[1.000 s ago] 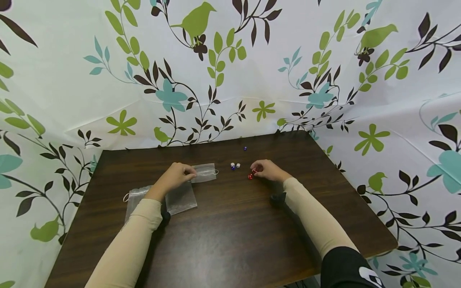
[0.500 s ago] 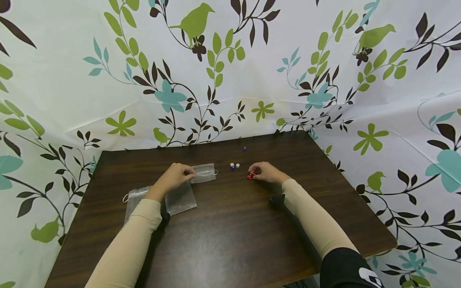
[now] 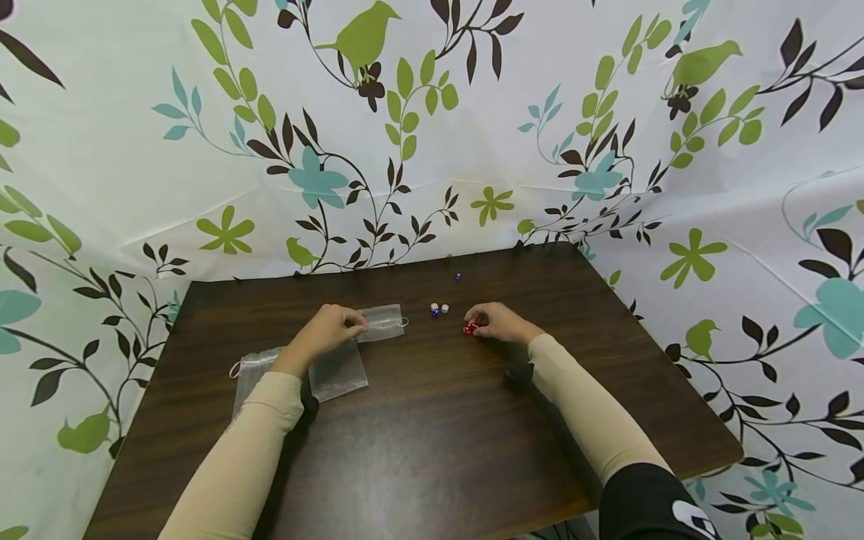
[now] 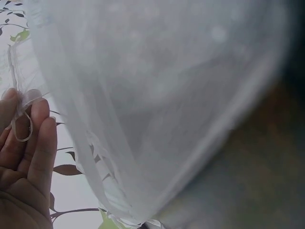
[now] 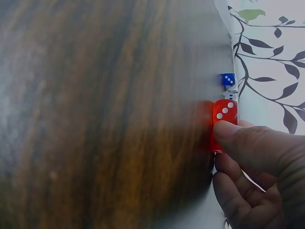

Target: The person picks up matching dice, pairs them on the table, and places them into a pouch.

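Observation:
My left hand (image 3: 332, 330) is at the sheer white drawstring bags, its thumb and fingers pinching a thin cord (image 4: 21, 114) in the left wrist view. One small bag (image 3: 383, 324) lies flat just beyond its fingertips, and a larger bag (image 3: 340, 371) lies beneath the hand. My right hand (image 3: 501, 322) has its thumb and fingers on red dice (image 3: 469, 328), low over the table. In the right wrist view the thumb presses a red die (image 5: 225, 110) showing three white pips. The fingers partly hide the red dice.
White dice (image 3: 445, 308) and a blue die (image 3: 435, 313) sit together between the hands. Another blue die (image 3: 458, 277) lies near the back edge. A third sheer bag (image 3: 253, 371) is left of the left forearm. Patterned cloth (image 3: 432, 150) hangs behind the brown table (image 3: 418, 450).
The red dice, a little apart a second ago, now sit close together at the right hand's fingertips. That hand has shifted slightly left and down. The left hand stays in place.

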`<action>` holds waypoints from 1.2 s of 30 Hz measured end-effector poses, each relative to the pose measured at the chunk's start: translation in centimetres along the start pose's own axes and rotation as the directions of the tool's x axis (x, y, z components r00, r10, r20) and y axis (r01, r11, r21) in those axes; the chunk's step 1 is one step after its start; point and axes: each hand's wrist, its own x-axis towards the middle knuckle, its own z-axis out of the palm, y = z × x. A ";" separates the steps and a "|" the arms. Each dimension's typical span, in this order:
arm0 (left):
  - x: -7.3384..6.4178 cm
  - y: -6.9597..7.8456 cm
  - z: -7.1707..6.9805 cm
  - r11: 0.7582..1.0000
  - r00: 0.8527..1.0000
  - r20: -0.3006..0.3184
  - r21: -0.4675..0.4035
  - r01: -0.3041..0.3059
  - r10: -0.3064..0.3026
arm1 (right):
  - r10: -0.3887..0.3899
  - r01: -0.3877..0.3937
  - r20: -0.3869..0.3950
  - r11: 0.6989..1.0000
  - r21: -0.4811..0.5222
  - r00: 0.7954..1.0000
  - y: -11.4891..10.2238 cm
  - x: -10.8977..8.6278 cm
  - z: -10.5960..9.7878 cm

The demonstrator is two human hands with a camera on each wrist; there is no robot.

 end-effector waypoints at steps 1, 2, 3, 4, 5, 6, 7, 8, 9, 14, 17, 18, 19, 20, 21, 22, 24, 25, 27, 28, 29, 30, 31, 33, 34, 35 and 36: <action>0.0 0.0 0.0 1.000 1.000 0.000 -0.002 0.000 0.000 | -0.002 0.002 -0.001 1.000 -0.001 1.000 0.0 0.0 0.0; 0.0 0.0 0.0 1.000 1.000 0.000 -0.002 0.000 0.000 | -0.004 0.004 -0.001 1.000 -0.002 1.000 0.0 0.0 0.0; 0.0 0.0 0.1 1.000 1.000 0.001 -0.005 0.001 -0.001 | -0.005 0.005 0.000 1.000 -0.003 1.000 0.0 0.0 0.0; 0.0 0.0 0.1 1.000 1.000 0.003 -0.005 0.002 -0.002 | -0.008 0.008 0.000 1.000 -0.004 1.000 0.0 0.0 0.0; 0.0 0.0 0.0 1.000 1.000 0.004 -0.004 0.003 -0.003 | -0.008 0.008 0.002 1.000 -0.004 1.000 0.1 0.1 0.0; 0.0 0.0 0.0 1.000 1.000 0.006 -0.004 0.004 -0.004 | -0.008 0.008 0.003 1.000 -0.005 1.000 0.1 0.1 0.0; 0.0 0.1 0.0 1.000 1.000 0.006 -0.003 0.003 -0.003 | -0.008 0.008 0.002 1.000 -0.006 1.000 0.1 0.1 -0.1; 0.0 0.1 0.0 1.000 1.000 0.005 -0.002 0.006 -0.006 | -0.008 0.008 0.000 1.000 -0.008 1.000 0.2 0.1 -0.1; 0.1 0.2 0.0 1.000 1.000 0.005 0.001 0.004 -0.004 | -0.010 0.010 -0.003 1.000 -0.008 1.000 0.2 0.1 -0.1; 0.2 0.2 0.0 1.000 1.000 0.001 0.006 0.006 -0.006 | -0.018 0.018 -0.010 1.000 -0.006 1.000 0.2 0.0 0.0; 0.2 0.2 0.1 1.000 1.000 0.004 0.008 0.007 -0.007 | -0.016 0.016 -0.014 1.000 -0.004 1.000 0.2 -0.2 0.1; 0.2 0.2 0.2 1.000 1.000 0.004 0.009 0.008 -0.008 | -0.014 0.014 -0.017 1.000 -0.003 1.000 0.1 -0.2 0.1; 0.2 0.2 0.2 1.000 1.000 0.004 0.010 0.006 -0.006 | -0.015 0.014 -0.021 1.000 -0.003 1.000 0.1 -0.3 0.1; 0.2 0.2 0.2 1.000 1.000 0.003 0.012 0.004 -0.004 | -0.015 0.015 -0.024 1.000 -0.004 1.000 0.1 -0.4 0.2; 0.2 0.1 0.3 1.000 1.000 0.001 0.014 0.000 0.000 | -0.015 0.015 -0.029 1.000 -0.004 0.999 0.1 -0.4 0.2; 0.2 0.1 0.3 1.000 1.000 0.000 0.016 -0.002 0.002 | -0.020 0.020 -0.032 1.000 -0.007 0.999 0.1 -0.4 0.2; 0.2 0.0 0.4 1.000 1.000 -0.004 0.013 0.003 -0.003 | -0.028 0.028 -0.036 1.000 -0.013 0.999 0.1 -0.4 0.3; 0.2 -0.1 0.4 1.000 1.000 -0.005 0.013 0.003 -0.003 | -0.031 0.031 -0.038 0.999 -0.015 0.999 0.1 -0.4 0.4; 0.2 -0.1 0.4 1.000 1.000 -0.006 0.014 -0.001 0.001 | -0.035 0.035 -0.040 0.999 -0.017 0.999 0.1 -0.4 0.5; 0.2 -0.1 0.4 1.000 1.000 -0.006 0.014 -0.002 0.002 | -0.037 0.037 -0.042 0.999 -0.019 0.998 0.1 -0.3 0.5; 0.1 -0.1 0.4 1.000 1.000 -0.006 0.014 -0.004 0.005 | -0.039 0.038 -0.045 0.999 -0.019 0.998 0.1 -0.3 0.6; 0.1 0.0 0.4 1.000 1.000 -0.006 0.015 -0.006 0.006 | -0.043 0.042 -0.048 0.999 -0.021 0.998 0.1 -0.2 0.7; 0.1 0.0 0.4 1.000 1.000 -0.007 0.015 -0.006 0.006 | -0.045 0.044 -0.051 0.999 -0.022 0.998 0.1 -0.2 0.7; 0.1 0.0 0.4 1.000 1.000 -0.007 0.015 -0.006 0.006 | -0.050 0.049 -0.058 0.998 -0.028 0.997 0.1 -0.1 0.9; 0.1 0.1 0.3 1.000 1.000 -0.008 0.015 -0.004 0.004 | -0.054 0.052 -0.060 0.998 -0.032 0.997 0.1 0.0 0.9; 0.1 0.1 0.3 1.000 1.000 -0.008 0.014 -0.004 0.004 | -0.057 0.055 -0.063 0.998 -0.036 0.996 0.1 0.0 1.0; 0.1 0.1 0.3 1.000 1.000 -0.008 0.013 -0.001 0.001 | -0.060 0.058 -0.065 0.998 -0.041 0.996 0.0 0.1 1.0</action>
